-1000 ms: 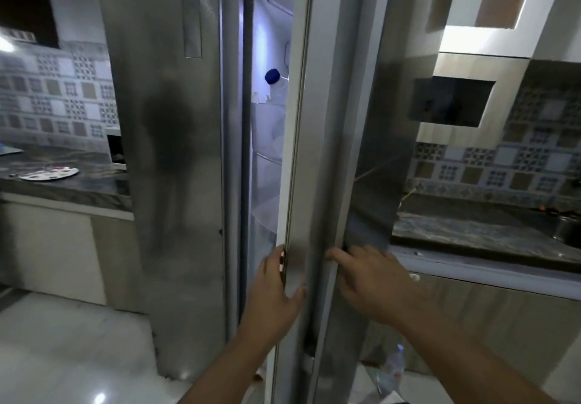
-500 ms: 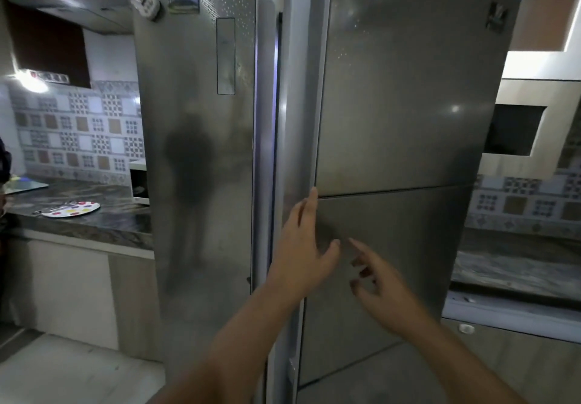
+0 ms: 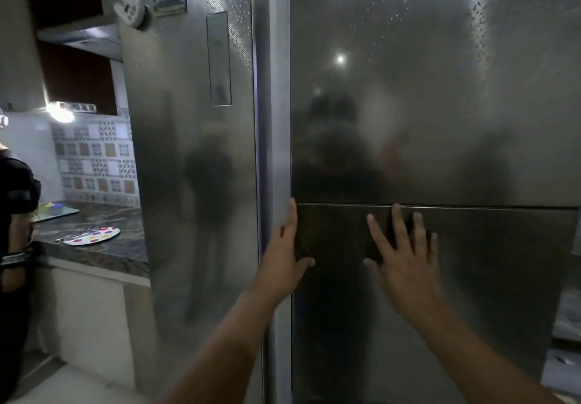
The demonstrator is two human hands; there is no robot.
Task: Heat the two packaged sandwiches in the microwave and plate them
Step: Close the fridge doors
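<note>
A tall steel side-by-side fridge fills the view. Its right door [image 3: 440, 120] stands almost flush with the left door [image 3: 188, 152], with a thin lit gap between them. My left hand [image 3: 284, 256] rests flat on the right door's left edge, fingers up. Spread against the same door's lower panel is my right hand [image 3: 405, 252], palm on the steel. Neither hand holds anything. No packaged sandwiches or microwave show in this view. A white plate with coloured dots [image 3: 92, 236] lies on the dark counter at the left.
A dark stone counter [image 3: 119, 246] runs left of the fridge, with a chopping board [image 3: 55, 210] further back and patterned wall tiles behind. Another person in dark clothing [image 3: 14, 215] stands at the far left edge. Magnets [image 3: 132, 10] stick to the left door's top.
The right fridge door has swung from wide open to nearly closed. Both hands moved from gripping its edge to lying flat on its front.
</note>
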